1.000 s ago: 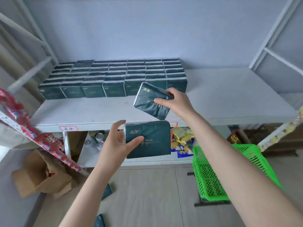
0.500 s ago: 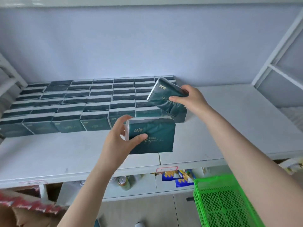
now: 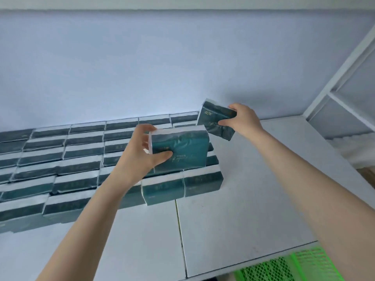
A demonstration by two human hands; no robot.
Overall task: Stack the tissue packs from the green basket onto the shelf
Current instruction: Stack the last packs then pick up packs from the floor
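Observation:
My left hand (image 3: 140, 157) grips a dark green tissue pack (image 3: 182, 149) by its left end, held above the right part of the packs laid out on the white shelf (image 3: 243, 209). My right hand (image 3: 243, 120) holds a second dark green tissue pack (image 3: 215, 120), tilted, over the shelf just right of the far end of the rows. Several rows of the same tissue packs (image 3: 60, 165) cover the shelf's left half. A corner of the green basket (image 3: 288, 266) shows below the shelf's front edge at the bottom right.
A pale wall (image 3: 162, 67) closes the back of the shelf. A white metal frame (image 3: 334, 88) rises at the right end. The right half of the shelf surface is bare, with a seam (image 3: 179, 220) running front to back.
Both hands have risen from below the shelf edge and moved forward over the shelf, each carrying its pack. The view has closed in on the shelf; the basket has dropped to the bottom corner.

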